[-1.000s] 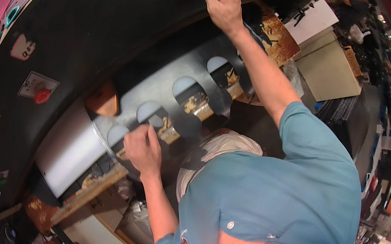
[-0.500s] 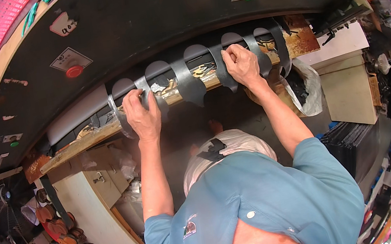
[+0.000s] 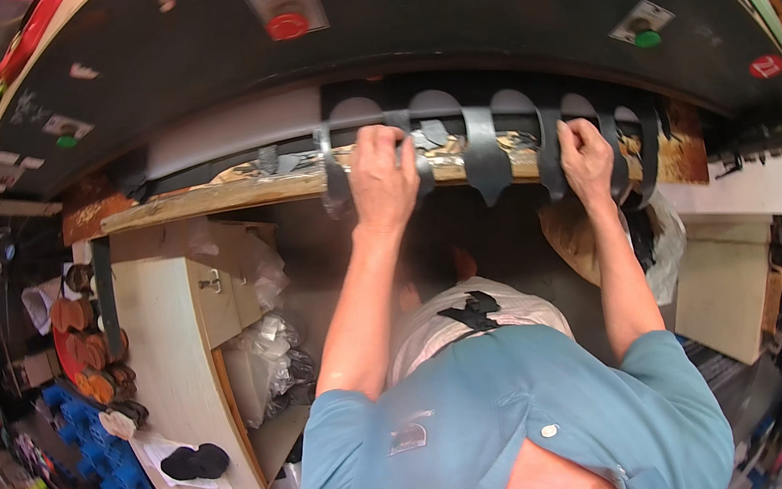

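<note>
Holding a dark sheet (image 3: 485, 151) by its front strips at the wooden-edged bench (image 3: 223, 200), already cut through with rounded openings but not yet off the bench, with left hand (image 3: 385, 182) and right hand (image 3: 588, 159) well apart, each pinched closed on it.

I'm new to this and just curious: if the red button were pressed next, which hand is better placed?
Probably the left hand: it is nearer the red button, while the right hand sits closer to a green button. Both are at the black cut-out sheet.
</note>
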`<state>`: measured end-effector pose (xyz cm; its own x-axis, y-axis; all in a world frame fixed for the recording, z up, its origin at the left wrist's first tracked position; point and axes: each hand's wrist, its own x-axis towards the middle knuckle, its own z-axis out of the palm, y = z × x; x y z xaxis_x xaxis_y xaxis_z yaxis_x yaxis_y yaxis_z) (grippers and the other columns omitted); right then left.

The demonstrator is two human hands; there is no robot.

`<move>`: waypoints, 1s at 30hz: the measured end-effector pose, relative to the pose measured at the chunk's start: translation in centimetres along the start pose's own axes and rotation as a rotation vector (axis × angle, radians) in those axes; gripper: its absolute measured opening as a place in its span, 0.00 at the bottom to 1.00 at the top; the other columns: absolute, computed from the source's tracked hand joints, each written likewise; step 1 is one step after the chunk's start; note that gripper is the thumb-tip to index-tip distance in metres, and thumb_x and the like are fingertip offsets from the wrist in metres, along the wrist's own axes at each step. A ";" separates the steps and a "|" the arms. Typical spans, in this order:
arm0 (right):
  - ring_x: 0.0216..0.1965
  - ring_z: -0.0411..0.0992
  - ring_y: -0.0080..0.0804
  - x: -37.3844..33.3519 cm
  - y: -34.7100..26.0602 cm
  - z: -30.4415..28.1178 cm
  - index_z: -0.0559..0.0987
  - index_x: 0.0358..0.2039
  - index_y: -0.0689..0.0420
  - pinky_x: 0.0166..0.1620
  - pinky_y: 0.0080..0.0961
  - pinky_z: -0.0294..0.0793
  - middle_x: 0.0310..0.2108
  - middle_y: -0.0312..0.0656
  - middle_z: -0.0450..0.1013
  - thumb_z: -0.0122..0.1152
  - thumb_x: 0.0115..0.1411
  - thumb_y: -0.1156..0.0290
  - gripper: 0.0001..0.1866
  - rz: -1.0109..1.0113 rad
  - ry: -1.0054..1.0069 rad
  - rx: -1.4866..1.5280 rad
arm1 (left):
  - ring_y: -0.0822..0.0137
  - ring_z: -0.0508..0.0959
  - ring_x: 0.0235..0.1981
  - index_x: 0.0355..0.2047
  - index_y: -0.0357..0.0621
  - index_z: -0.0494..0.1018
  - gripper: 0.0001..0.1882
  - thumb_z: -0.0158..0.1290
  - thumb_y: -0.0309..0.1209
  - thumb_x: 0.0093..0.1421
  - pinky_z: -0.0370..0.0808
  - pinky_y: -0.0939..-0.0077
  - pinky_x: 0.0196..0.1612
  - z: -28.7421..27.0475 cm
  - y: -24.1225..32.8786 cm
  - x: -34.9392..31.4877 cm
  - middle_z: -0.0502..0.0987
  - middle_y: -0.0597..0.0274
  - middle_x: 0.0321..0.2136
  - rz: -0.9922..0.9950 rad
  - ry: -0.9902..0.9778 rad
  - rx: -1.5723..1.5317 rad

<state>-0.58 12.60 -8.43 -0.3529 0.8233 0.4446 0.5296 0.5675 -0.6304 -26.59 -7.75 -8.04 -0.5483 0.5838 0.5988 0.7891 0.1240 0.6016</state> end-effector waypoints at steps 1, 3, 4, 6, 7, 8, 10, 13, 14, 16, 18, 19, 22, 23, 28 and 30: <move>0.23 0.71 0.31 -0.1 0.2 -0.2 0.82 0.33 0.60 0.31 0.31 0.71 0.23 0.43 0.73 0.68 0.69 0.67 0.10 0.016 -0.023 0.027 | 0.46 0.79 0.39 0.40 0.41 0.75 0.09 0.64 0.24 0.61 0.76 0.53 0.43 -0.1 0.1 0.0 0.76 0.52 0.39 -0.004 -0.002 -0.003; 0.25 0.66 0.18 0.2 0.5 -0.7 0.82 0.32 0.61 0.30 0.23 0.67 0.22 0.33 0.70 0.68 0.71 0.66 0.12 0.170 -0.075 0.119 | 0.46 0.79 0.39 0.40 0.40 0.75 0.10 0.65 0.24 0.61 0.76 0.53 0.43 -0.2 0.4 0.1 0.76 0.52 0.38 -0.031 -0.023 -0.029; 0.26 0.64 0.16 0.5 0.5 -1.0 0.82 0.33 0.61 0.31 0.20 0.66 0.24 0.29 0.70 0.68 0.71 0.66 0.12 0.210 -0.052 0.213 | 0.45 0.78 0.39 0.40 0.40 0.75 0.10 0.65 0.23 0.61 0.76 0.52 0.42 -0.4 0.6 0.1 0.75 0.52 0.37 -0.030 -0.031 -0.011; 0.29 0.63 0.13 1.3 -0.2 -1.2 0.82 0.34 0.60 0.33 0.17 0.65 0.26 0.25 0.70 0.67 0.72 0.67 0.11 0.274 0.013 0.334 | 0.45 0.78 0.39 0.40 0.40 0.74 0.10 0.64 0.23 0.61 0.75 0.51 0.42 -0.6 1.0 0.3 0.75 0.51 0.37 -0.045 -0.045 -0.031; 0.29 0.64 0.13 1.9 -0.8 -1.3 0.82 0.36 0.60 0.34 0.16 0.65 0.26 0.25 0.70 0.66 0.73 0.68 0.10 0.378 0.069 0.340 | 0.44 0.78 0.39 0.40 0.40 0.74 0.10 0.64 0.23 0.61 0.75 0.51 0.42 -0.8 1.1 0.5 0.75 0.51 0.38 -0.058 -0.057 -0.044; 0.32 0.66 0.15 2.5 -1.8 -0.9 0.82 0.39 0.60 0.38 0.17 0.68 0.29 0.28 0.72 0.67 0.71 0.70 0.06 0.347 0.091 0.243 | 0.44 0.78 0.39 0.40 0.40 0.73 0.10 0.64 0.23 0.61 0.75 0.51 0.43 -1.0 1.3 0.6 0.74 0.51 0.38 -0.076 -0.098 -0.046; 0.35 0.69 0.19 4.5 -4.5 0.9 0.82 0.41 0.61 0.42 0.19 0.71 0.33 0.31 0.74 0.68 0.70 0.72 0.06 0.091 0.032 0.299 | 0.44 0.78 0.39 0.40 0.40 0.75 0.10 0.64 0.21 0.60 0.74 0.53 0.41 -1.5 1.7 1.1 0.76 0.51 0.37 -0.098 -0.139 -0.056; 0.48 0.76 0.30 8.3 -10.0 5.4 0.82 0.50 0.61 0.55 0.28 0.77 0.49 0.41 0.77 0.70 0.65 0.74 0.14 0.007 -0.215 0.381 | 0.44 0.78 0.40 0.41 0.39 0.74 0.10 0.63 0.23 0.62 0.76 0.50 0.44 -2.7 1.7 2.4 0.74 0.50 0.37 -0.156 -0.306 -0.125; 0.53 0.76 0.35 9.5 -11.9 7.5 0.81 0.55 0.61 0.58 0.32 0.77 0.53 0.44 0.76 0.73 0.63 0.71 0.21 -0.042 -0.285 0.361 | 0.43 0.79 0.40 0.42 0.38 0.74 0.10 0.63 0.23 0.62 0.77 0.51 0.44 -3.2 1.4 3.1 0.76 0.49 0.38 -0.193 -0.380 -0.152; 0.63 0.73 0.44 11.7 -15.4 11.4 0.77 0.62 0.63 0.65 0.38 0.73 0.62 0.49 0.73 0.76 0.61 0.64 0.32 -0.081 -0.444 0.386 | 0.42 0.81 0.40 0.44 0.37 0.75 0.11 0.62 0.23 0.63 0.79 0.51 0.44 -4.0 0.6 4.7 0.78 0.47 0.39 -0.262 -0.528 -0.209; 0.70 0.65 0.58 12.8 -18.1 14.6 0.72 0.66 0.70 0.71 0.48 0.66 0.69 0.66 0.63 0.77 0.57 0.54 0.45 -0.104 -0.543 0.248 | 0.40 0.82 0.40 0.47 0.37 0.76 0.12 0.61 0.23 0.64 0.81 0.52 0.44 -3.9 -1.1 7.2 0.80 0.45 0.41 -0.140 -0.246 -0.158; 0.70 0.60 0.69 13.0 -19.0 16.0 0.72 0.68 0.70 0.71 0.51 0.65 0.71 0.76 0.56 0.78 0.53 0.51 0.49 -0.158 -0.545 0.072 | 0.40 0.83 0.40 0.48 0.37 0.76 0.12 0.60 0.23 0.65 0.81 0.52 0.44 -3.8 -2.1 8.5 0.81 0.44 0.42 -0.077 -0.108 -0.140; 0.65 0.61 0.76 13.6 -20.4 18.6 0.72 0.68 0.69 0.69 0.56 0.66 0.71 0.82 0.51 0.79 0.48 0.52 0.51 -0.239 -0.513 -0.070 | 0.36 0.78 0.56 0.59 0.33 0.74 0.20 0.55 0.21 0.67 0.76 0.49 0.58 -2.3 -5.3 12.0 0.79 0.38 0.55 -0.132 -0.062 -0.018; 0.64 0.61 0.74 13.7 -20.5 19.1 0.73 0.67 0.70 0.67 0.58 0.67 0.71 0.83 0.51 0.78 0.48 0.53 0.50 -0.253 -0.492 -0.064 | 0.35 0.77 0.59 0.61 0.31 0.73 0.22 0.54 0.20 0.67 0.74 0.47 0.62 -1.7 -5.8 12.6 0.78 0.37 0.57 -0.111 -0.037 0.025; 0.65 0.63 0.68 14.2 -20.6 19.5 0.76 0.66 0.65 0.68 0.52 0.68 0.73 0.74 0.55 0.77 0.49 0.53 0.47 -0.215 -0.476 -0.062 | 0.37 0.70 0.70 0.63 0.29 0.73 0.26 0.55 0.19 0.63 0.68 0.43 0.69 -0.6 -7.0 12.4 0.73 0.40 0.67 -0.090 -0.222 0.159; 0.67 0.64 0.63 15.0 -20.2 18.4 0.75 0.67 0.65 0.69 0.47 0.68 0.73 0.71 0.56 0.78 0.47 0.55 0.48 -0.095 -0.513 0.169 | 0.38 0.70 0.70 0.61 0.28 0.75 0.24 0.55 0.20 0.63 0.68 0.43 0.69 -0.8 -7.1 12.2 0.73 0.40 0.66 -0.096 -0.262 0.191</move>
<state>-30.76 13.70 -0.77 -0.7465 0.6448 0.1642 0.3605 0.5994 -0.7147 -39.12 -2.13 -4.57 -0.5520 0.7458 0.3730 0.7888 0.3220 0.5235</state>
